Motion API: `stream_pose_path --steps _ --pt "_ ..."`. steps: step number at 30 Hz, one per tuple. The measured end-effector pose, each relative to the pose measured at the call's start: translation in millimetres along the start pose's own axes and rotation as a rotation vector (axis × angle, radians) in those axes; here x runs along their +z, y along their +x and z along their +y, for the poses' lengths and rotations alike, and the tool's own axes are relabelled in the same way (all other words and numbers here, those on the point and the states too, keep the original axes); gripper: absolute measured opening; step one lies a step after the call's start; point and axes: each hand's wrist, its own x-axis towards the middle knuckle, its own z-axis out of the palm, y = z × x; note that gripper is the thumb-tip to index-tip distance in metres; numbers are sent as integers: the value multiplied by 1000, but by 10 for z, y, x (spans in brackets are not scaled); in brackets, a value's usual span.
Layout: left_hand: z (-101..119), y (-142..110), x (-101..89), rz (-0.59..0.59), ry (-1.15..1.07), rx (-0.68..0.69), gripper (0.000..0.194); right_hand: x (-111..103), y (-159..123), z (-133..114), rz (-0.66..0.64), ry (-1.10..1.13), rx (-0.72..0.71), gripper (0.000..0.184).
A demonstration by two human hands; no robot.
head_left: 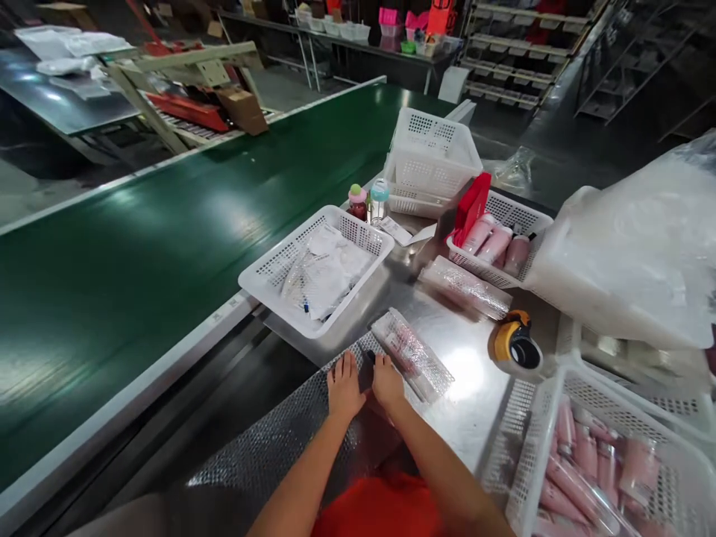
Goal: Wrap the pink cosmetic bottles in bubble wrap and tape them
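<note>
My left hand lies flat with fingers stretched out on a sheet of clear bubble wrap, which spreads over the near edge of the metal table. Close beside it, my right hand is closed, its fingers curled. A small black piece shows at its fingertips; the rest of what it grips is hidden. Just beyond the right hand lies a bubble-wrapped pack with something pink inside. Another wrapped pack rests farther back.
A white basket holds papers and plastic bags. Two bottles stand behind it. A tape roll lies on the right, near baskets of pink bottles and a large plastic bag. Along the left runs a green conveyor belt.
</note>
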Motion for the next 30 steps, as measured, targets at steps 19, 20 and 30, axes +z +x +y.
stream_pose_path --steps 19,20,30 --pt "-59 -47 58 14 54 63 86 97 -2047 1631 21 -107 431 54" --pt "-53 -47 64 14 56 65 87 51 -1959 1676 104 -100 471 55" --pt "6 17 -16 -147 40 -40 96 -252 -708 1498 471 -111 387 55"
